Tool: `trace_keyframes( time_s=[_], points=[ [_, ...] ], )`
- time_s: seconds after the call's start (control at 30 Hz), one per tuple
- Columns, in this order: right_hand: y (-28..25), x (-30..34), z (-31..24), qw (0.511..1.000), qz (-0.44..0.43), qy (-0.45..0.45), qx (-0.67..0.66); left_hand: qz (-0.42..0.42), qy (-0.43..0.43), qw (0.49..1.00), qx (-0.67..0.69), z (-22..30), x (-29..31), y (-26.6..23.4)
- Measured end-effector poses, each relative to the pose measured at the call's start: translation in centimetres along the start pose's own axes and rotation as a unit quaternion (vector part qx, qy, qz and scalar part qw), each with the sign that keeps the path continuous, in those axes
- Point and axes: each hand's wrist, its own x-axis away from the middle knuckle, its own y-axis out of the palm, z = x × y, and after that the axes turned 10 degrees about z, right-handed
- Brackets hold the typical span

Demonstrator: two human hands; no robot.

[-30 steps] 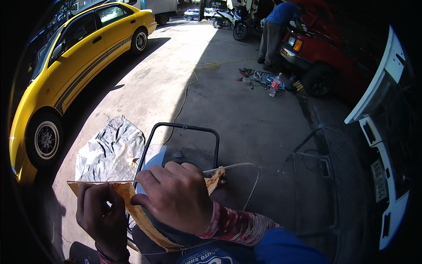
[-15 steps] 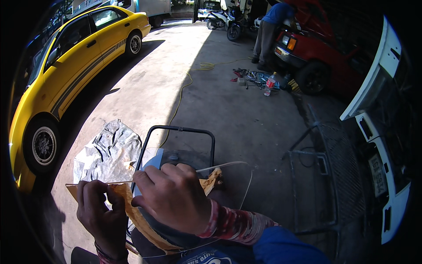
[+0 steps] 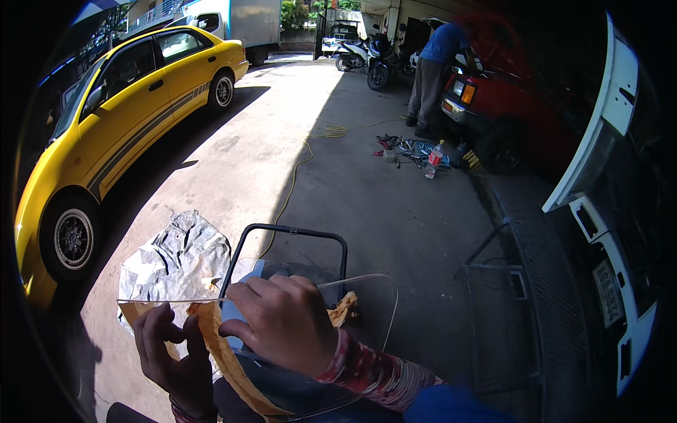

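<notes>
My right hand is closed over the end of a thin pale strip, palm down, thumb tucked beneath. Under that strip hangs a tan, crumbly-edged sheet, which curves down toward my lap. My left hand has its fingers curled up against the sheet, fingertips just below the strip; its grip is partly hidden. A gap shows between its thumb and forefinger. Past my right hand, a narrow clear cord loops out and down. A torn tan piece sticks out beside the right wrist.
A black tubular frame stands just beyond my hands. Crumpled silver sheeting lies on the floor at left. Farther off are a yellow car, a yellow cable, scattered tools, a bottle and a person leaning into a red vehicle.
Both hands have moved slightly down and right in the picture, with the background. My left fingertips have dropped from the strip's edge to just below it, and its thumb and forefinger look farther apart.
</notes>
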Motion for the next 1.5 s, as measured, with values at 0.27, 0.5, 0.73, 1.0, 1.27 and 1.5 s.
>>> trace_keyframes(
  time_s=[0.27, 0.5, 0.73, 1.0, 1.27, 1.5],
  points=[
    [0.1, -0.1, 0.5, 1.000, 0.006, -0.013, 0.015, -0.022, -0.034, 0.999, 0.019, 0.4, 0.6, 1.3],
    [0.3, -0.1, 0.7, 1.000, 0.015, -0.016, 0.009, -0.055, -0.058, 0.997, -0.005, 0.9, -0.2, 1.1],
    [0.4, -0.1, 0.9, 1.000, 0.022, -0.008, -0.002, -0.052, -0.021, 0.998, 0.013, 0.6, -0.2, 1.5],
    [0.8, -0.4, 0.9, 1.000, 0.028, -0.007, -0.005, -0.066, -0.064, 0.996, 0.016, 0.5, -0.2, 1.4],
    [0.8, -0.4, 0.9, 1.000, 0.019, -0.011, -0.002, -0.070, -0.057, 0.996, 0.018, 0.6, -0.3, 1.3],
    [0.7, -0.4, 0.7, 1.000, 0.016, -0.014, 0.001, -0.070, -0.075, 0.994, 0.032, 0.7, -0.4, 1.2]
  ],
)
